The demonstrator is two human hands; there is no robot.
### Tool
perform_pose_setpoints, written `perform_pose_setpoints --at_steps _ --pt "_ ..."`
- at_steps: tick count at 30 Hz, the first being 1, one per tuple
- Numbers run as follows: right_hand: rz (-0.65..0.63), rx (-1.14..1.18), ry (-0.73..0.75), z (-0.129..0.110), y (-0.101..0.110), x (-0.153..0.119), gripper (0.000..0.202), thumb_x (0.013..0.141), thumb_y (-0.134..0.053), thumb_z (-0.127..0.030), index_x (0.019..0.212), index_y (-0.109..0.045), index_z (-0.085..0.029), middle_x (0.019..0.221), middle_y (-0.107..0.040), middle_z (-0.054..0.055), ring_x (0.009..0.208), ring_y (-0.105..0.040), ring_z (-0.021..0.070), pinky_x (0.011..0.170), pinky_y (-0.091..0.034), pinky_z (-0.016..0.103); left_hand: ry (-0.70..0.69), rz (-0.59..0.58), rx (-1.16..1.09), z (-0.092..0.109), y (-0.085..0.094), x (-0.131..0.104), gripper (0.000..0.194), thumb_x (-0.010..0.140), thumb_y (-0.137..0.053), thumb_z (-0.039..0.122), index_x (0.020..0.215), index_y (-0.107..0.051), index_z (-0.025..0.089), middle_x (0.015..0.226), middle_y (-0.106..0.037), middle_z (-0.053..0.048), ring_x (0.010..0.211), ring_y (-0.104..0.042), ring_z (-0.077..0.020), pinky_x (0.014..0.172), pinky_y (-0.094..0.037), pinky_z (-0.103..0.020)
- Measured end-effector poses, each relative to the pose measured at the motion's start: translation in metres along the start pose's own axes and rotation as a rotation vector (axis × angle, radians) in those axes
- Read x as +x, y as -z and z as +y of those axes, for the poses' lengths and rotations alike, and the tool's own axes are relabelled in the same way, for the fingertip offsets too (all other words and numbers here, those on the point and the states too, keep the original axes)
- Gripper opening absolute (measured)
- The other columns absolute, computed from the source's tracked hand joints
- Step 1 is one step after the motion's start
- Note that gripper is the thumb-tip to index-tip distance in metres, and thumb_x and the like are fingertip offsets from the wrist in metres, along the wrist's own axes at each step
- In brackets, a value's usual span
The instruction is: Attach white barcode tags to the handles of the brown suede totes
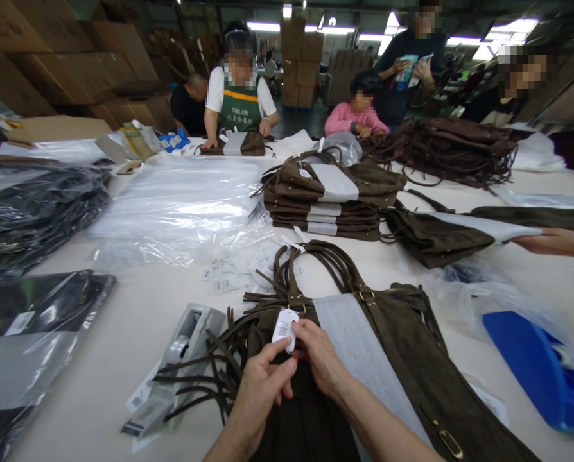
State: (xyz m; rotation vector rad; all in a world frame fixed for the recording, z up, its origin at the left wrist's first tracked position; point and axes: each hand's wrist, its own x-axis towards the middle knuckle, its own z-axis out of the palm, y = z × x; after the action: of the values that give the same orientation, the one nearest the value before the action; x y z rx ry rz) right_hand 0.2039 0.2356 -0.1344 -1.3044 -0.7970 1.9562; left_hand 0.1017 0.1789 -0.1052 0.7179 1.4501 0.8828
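A dark olive handbag [412, 346] with fringe and looped handles lies on the table before me, a pale paper band [352, 340] wrapped across it. Near the handle base, a white hang tag [283, 328] with a barcode is pinched between both hands. My left hand [262, 382] grips its lower edge, thumb and finger closed. My right hand [316, 353] holds the tag's right side with bent fingers. Left of the fringe rests a grey tape dispenser [185, 346]. Loose white barcode labels [224, 273] are scattered beyond the bag.
Stacked olive bags [330, 199] stand ahead, beside clear plastic sleeves [181, 199]. Wrapped bags [36, 212] lie left; a blue tape dispenser [532, 366] sits right. A co-worker's hand [556, 242] reaches in from the right, at another bag [441, 234]. Several people are across the table.
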Motion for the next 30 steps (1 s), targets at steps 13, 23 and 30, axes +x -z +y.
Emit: perform_pose_setpoints --at_steps 13,23,30 --pt "-0.014 -0.531 0.345 -0.013 0.006 -0.011 0.024 0.082 -0.042 -0.037 0.098 -0.047 -0.019 0.067 -0.056 -0.002 0.062 -0.051 0.0123 0.062 -0.039 0.025 -0.021 0.14 -0.028 0.018 0.018 0.011 0.04 0.065 -0.06 0.043 0.097 -0.064 0.019 0.082 -0.065 -0.003 0.074 -0.051 -0.0143 0.063 -0.037 -0.023" --pt "-0.198 -0.396 0.466 -0.015 0.001 -0.008 0.014 0.073 -0.054 -0.026 0.085 -0.052 -0.019 0.059 -0.045 -0.006 0.055 -0.042 0.0081 0.055 -0.032 0.022 -0.083 0.227 -0.063 0.019 0.028 0.035 0.033 0.067 -0.058 0.04 0.085 -0.066 0.013 0.072 -0.066 -0.003 0.061 -0.05 -0.0105 0.056 -0.037 -0.022" --pt "0.081 -0.148 0.25 -0.01 0.021 0.002 0.027 0.067 -0.057 -0.029 0.091 -0.051 -0.018 0.067 -0.058 -0.002 0.059 -0.054 0.0116 0.049 -0.038 0.021 -0.11 0.415 -0.101 0.024 0.045 0.052 0.03 0.056 -0.064 0.027 0.081 -0.065 0.012 0.057 -0.06 0.001 0.051 -0.048 -0.0075 0.051 -0.037 -0.019"
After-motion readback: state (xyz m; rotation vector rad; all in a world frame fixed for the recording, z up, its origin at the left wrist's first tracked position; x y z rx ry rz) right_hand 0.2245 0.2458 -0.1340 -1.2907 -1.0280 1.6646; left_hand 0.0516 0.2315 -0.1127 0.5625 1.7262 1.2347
